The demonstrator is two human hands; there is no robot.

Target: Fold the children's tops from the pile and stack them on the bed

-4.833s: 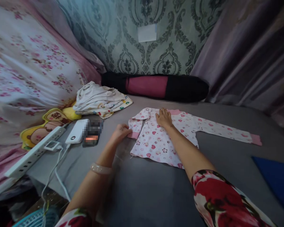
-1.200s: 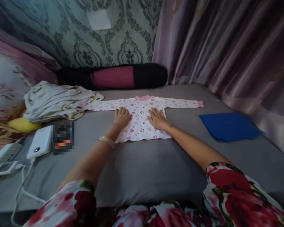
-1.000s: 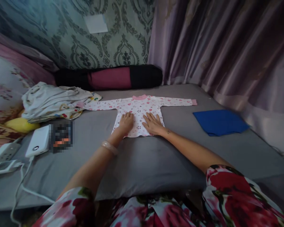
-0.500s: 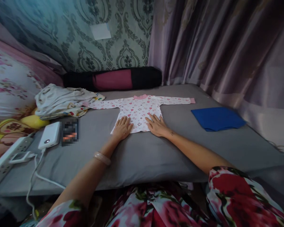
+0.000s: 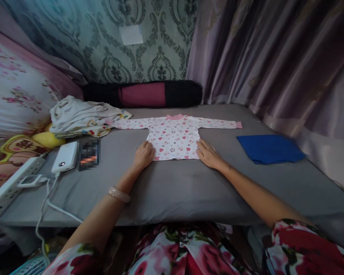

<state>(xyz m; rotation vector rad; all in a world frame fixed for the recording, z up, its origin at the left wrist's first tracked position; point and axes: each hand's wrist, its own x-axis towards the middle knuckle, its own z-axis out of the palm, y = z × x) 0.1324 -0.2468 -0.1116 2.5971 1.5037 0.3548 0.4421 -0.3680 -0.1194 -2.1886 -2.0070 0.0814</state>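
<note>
Heart-print long-sleeved top (image 5: 174,137) flat on grey-sheeted bed (image 5: 172,194), sleeve-to-sleeve axis roughly parallel to near edge. Body lies between hands, both equally close: left hand (image 5: 144,155) curled at one side, right hand (image 5: 208,154) fingers extended at other. Pinching? Cannot tell.

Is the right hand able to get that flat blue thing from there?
Probably yes. The right hand is at the shirt's edge, the flat blue thing lies off to that same side, and only grey sheet shows between them.
</note>
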